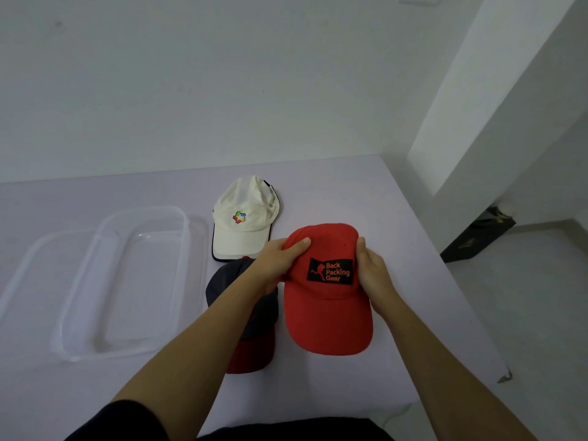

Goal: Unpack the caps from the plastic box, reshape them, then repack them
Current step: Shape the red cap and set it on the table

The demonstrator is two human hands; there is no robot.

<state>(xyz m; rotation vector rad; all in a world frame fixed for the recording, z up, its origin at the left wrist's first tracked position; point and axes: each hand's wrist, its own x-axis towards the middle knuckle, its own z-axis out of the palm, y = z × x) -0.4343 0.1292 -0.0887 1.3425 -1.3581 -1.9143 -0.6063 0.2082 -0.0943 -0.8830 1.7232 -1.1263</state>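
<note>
Currently unpacked: three caps. Red cap (pixel 324 313), crown gripped by left hand (pixel 280 259) and right hand (pixel 374 275), being reshaped, I judge; white cap (pixel 241 214) and navy cap (pixel 221 281) lie beside it on surface (pixel 397 218); plastic box (pixel 127 281) empty. Repacking outstanding.

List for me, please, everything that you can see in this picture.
red cap: 1, red with black patch, near right of the table, held in both hands
white cap: 1, white with multicoloured logo, far middle
dark cap: 1, navy crown and red brim, left of the red cap, partly under the left forearm
plastic box: 1, clear, left of the caps, empty
lid: 1, clear, at the box's left
table: 1, lilac
dark object: 1, black, floor at right
left hand: grips the red cap's left side
right hand: grips its right side
</note>
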